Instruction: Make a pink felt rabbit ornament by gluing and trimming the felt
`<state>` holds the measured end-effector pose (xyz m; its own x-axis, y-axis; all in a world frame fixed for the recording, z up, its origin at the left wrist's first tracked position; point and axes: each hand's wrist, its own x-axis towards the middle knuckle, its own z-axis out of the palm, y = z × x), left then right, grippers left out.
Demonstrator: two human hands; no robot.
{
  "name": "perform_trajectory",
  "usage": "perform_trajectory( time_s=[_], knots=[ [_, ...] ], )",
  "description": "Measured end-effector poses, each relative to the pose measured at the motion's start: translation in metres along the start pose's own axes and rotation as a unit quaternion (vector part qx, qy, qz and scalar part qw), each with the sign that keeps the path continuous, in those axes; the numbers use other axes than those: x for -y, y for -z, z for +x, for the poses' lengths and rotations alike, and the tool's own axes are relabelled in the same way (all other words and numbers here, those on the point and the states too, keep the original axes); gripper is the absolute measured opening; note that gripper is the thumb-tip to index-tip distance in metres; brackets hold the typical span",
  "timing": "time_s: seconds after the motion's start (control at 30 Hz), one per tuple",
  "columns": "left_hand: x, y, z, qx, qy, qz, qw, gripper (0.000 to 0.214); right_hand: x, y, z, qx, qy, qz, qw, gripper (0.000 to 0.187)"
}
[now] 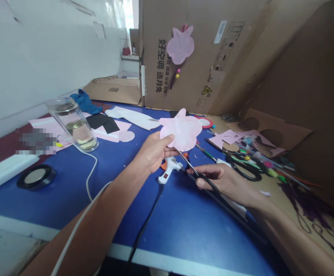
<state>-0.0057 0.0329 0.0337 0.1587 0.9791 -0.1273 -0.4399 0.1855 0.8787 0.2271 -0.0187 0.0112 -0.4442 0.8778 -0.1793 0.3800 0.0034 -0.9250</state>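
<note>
My left hand (153,151) is closed on the lower left edge of a pink felt cut-out with ears (181,129), holding it up over the blue table (121,180). My right hand (223,180) is wrapped round the black handles of a pair of scissors (197,173). Their blades point up and left, and the tips meet the bottom edge of the pink felt. A white glue gun (169,168) lies on the table just below and between my hands.
A glass jar of yellowish liquid (73,124) stands at the left, with a black tape roll (36,177) nearer the front. Another pair of scissors (246,165), pink scraps and beads lie at the right. Cardboard walls (242,57) close the back; cables cross the front.
</note>
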Motion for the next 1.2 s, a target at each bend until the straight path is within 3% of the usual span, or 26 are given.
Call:
perform_trajectory(
  time_s=[1.2],
  knots=[
    [-0.0004, 0.0007, -0.0002, -0.004, 0.001, 0.012, 1.0, 0.013, -0.0009, 0.0009, -0.0012, -0.02, 0.012, -0.027, 0.999, 0.056]
  ],
)
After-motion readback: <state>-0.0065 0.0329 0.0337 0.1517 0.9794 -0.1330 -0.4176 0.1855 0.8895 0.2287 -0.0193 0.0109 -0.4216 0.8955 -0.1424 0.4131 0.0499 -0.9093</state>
